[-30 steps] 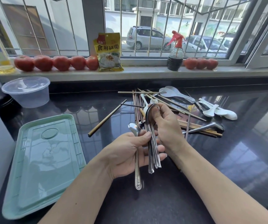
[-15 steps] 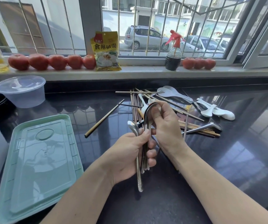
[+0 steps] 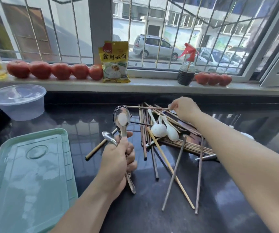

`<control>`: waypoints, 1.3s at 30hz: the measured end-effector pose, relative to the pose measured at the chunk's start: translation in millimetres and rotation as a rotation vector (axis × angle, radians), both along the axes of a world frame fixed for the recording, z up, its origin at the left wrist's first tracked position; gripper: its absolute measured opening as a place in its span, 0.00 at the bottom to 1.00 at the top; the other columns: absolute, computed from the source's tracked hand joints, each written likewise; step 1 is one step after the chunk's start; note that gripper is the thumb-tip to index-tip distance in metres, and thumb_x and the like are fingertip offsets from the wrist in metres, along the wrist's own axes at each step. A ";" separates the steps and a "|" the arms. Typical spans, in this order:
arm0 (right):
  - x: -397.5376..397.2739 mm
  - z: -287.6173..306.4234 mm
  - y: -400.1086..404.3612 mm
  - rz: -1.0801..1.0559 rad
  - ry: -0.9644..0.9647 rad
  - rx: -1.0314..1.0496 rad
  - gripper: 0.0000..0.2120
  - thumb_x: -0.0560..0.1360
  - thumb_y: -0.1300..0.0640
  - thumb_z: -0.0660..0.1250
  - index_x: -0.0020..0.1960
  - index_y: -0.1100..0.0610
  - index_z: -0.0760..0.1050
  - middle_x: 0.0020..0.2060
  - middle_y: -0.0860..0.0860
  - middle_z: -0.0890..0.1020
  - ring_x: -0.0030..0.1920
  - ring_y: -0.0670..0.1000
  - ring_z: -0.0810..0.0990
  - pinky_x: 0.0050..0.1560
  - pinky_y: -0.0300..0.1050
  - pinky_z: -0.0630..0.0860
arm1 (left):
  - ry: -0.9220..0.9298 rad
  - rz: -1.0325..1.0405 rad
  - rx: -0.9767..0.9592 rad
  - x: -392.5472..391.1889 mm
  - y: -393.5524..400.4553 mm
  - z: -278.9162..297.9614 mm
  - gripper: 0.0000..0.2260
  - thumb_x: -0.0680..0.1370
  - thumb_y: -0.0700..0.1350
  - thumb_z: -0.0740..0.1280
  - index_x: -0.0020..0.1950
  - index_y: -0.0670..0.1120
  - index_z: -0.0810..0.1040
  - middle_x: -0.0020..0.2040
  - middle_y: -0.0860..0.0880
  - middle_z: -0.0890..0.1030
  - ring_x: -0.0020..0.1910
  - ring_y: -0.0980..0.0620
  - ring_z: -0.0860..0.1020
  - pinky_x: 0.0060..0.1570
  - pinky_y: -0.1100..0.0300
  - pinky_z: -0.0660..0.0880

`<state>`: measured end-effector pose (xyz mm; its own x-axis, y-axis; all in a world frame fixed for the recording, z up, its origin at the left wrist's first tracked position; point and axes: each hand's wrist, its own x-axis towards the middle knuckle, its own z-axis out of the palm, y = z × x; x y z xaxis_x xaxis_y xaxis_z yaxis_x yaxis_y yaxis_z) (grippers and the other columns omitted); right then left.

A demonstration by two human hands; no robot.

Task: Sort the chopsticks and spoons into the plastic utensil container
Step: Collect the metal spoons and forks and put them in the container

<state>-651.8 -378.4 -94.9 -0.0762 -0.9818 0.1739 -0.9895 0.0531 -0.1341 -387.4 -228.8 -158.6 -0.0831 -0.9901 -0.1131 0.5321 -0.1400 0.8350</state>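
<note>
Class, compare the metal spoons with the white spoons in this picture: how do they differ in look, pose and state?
1. The metal spoons are shiny and reflective; the white spoons are matt.
2. The metal spoons stand upright, bowls up; the white spoons lie flat with bowls towards the camera.
3. The left hand grips the metal spoons as a bundle; the white spoons rest loose on the chopsticks, untouched.
Both are spoons not yet sorted.

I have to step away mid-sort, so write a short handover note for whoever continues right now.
Left hand grips a bundle of steel spoons, bowls up. Right hand reaches into the far end of the heap; its grip is hidden. Wooden chopsticks and white plastic spoons lie heaped on the black counter. The mint-green plastic container sits shut at left. Nothing is visibly sorted in; everything remains.
</note>
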 end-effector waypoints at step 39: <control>145.1 -13.6 179.1 0.132 -1.214 -0.035 0.11 0.80 0.55 0.54 0.43 0.59 0.70 0.27 0.56 0.79 0.21 0.52 0.72 0.22 0.41 0.69 | 0.028 -0.036 0.019 4.7 3.8 5.9 0.08 0.87 0.41 0.57 0.58 0.43 0.76 0.32 0.51 0.70 0.26 0.56 0.63 0.21 0.65 0.59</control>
<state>-506.8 -199.3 -108.4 -0.1075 -0.9905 0.0855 -0.2176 -0.0605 -0.9742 -382.7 -225.0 -152.7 -0.1217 -0.9841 -0.1292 0.5493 -0.1752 0.8171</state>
